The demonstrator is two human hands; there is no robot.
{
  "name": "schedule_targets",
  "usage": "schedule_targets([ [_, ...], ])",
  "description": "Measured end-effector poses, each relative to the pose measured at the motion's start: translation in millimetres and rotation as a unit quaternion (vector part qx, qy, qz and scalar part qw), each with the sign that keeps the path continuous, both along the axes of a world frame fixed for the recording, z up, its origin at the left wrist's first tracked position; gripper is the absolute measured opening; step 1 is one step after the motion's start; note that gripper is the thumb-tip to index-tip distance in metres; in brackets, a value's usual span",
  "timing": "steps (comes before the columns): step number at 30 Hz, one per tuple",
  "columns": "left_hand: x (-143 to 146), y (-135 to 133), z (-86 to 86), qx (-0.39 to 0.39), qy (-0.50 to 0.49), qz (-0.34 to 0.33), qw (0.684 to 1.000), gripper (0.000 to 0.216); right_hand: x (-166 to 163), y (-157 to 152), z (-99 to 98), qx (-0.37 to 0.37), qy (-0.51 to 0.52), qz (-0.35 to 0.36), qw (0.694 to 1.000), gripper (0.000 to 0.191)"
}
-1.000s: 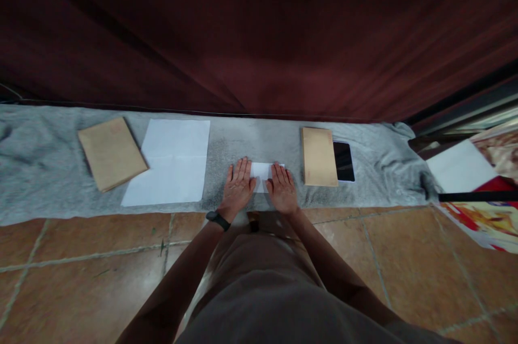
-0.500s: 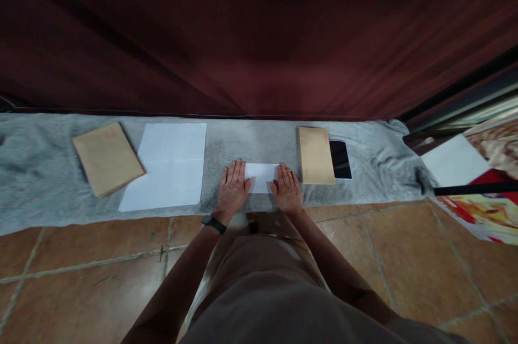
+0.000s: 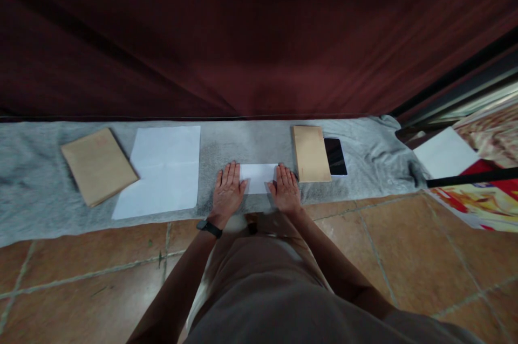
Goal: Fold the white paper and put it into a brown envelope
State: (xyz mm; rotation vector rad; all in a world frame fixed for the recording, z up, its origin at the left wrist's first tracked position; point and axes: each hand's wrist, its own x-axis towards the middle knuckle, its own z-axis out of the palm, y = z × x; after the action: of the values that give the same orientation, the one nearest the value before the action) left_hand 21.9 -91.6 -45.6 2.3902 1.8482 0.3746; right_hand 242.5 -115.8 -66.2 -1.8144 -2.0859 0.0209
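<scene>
A small folded white paper [image 3: 259, 177] lies on a grey cloth [image 3: 36, 171] spread on the floor. My left hand [image 3: 226, 192] lies flat on the paper's left end, fingers stretched out. My right hand [image 3: 286, 190] lies flat on its right end, fingers also out. A black band sits on my left wrist. Both hands press down and hold nothing.
A larger white sheet [image 3: 162, 171] and a tan envelope [image 3: 98, 165] lie to the left on the cloth. A second tan envelope [image 3: 310, 153] and a dark phone [image 3: 335, 156] lie to the right. A dark red curtain [image 3: 259, 36] hangs behind. Orange floor tiles [image 3: 81, 268] run in front.
My two hands have slid apart along the folded paper, so more of it shows between them. The view has shifted slightly.
</scene>
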Motion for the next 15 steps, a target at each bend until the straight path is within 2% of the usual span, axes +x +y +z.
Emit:
schedule_targets([
  [10, -1.9, -1.0, -2.7, 0.010, -0.019, 0.000, 1.000, 0.064, 1.2, -1.1, -0.7, 0.004, 0.004, -0.007, 1.000, 0.063],
  [15, -1.6, -7.1, 3.1, 0.009, -0.019, 0.007, 1.000, 0.061, 0.9, -1.2, 0.0, -0.001, -0.002, -0.009, 1.000, 0.063],
])
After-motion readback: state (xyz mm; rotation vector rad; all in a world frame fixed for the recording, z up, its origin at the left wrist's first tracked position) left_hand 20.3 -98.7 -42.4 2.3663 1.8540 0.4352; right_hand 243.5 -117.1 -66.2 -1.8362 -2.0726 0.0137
